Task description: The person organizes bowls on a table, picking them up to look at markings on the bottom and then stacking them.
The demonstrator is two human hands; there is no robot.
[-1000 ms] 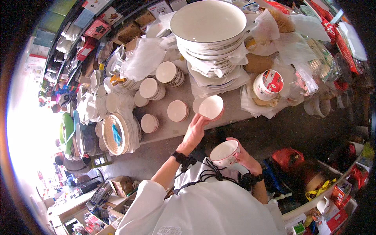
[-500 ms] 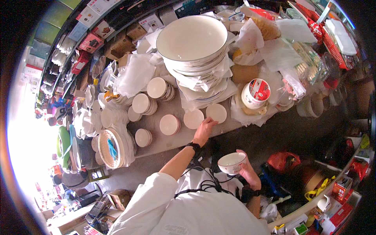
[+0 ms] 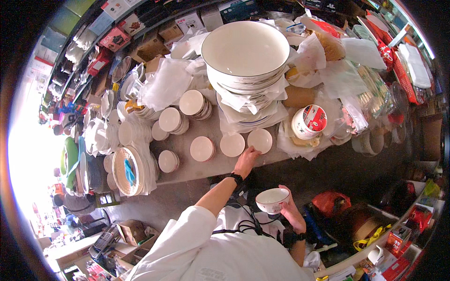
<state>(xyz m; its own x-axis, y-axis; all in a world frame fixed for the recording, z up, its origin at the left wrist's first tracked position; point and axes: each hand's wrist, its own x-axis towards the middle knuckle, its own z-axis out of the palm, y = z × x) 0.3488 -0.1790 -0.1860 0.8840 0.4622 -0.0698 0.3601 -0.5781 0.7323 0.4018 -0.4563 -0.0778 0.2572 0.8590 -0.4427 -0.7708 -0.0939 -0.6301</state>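
Observation:
My left hand (image 3: pixel 246 160) reaches out to the grey table (image 3: pixel 206 169) and rests its fingers at the near edge of a small white bowl (image 3: pixel 260 140) set upside down there. Beside that bowl stand two more upturned small bowls (image 3: pixel 232 144) in a row. My right hand (image 3: pixel 289 213) is held low near my body and grips a white bowl with a patterned rim (image 3: pixel 271 200), upright. A black band sits on each wrist.
A tall stack of large white bowls and plates (image 3: pixel 246 61) wrapped in paper rises behind the row. Stacks of small bowls (image 3: pixel 172 120) and plates (image 3: pixel 126 169) fill the left side. A round red-and-white tub (image 3: pixel 308 122) stands at right. Boxes and bags crowd the floor.
My left hand carried a small white bowl out to the table and set it upside down at the right end of the row. My right hand lowered its bowl toward my body.

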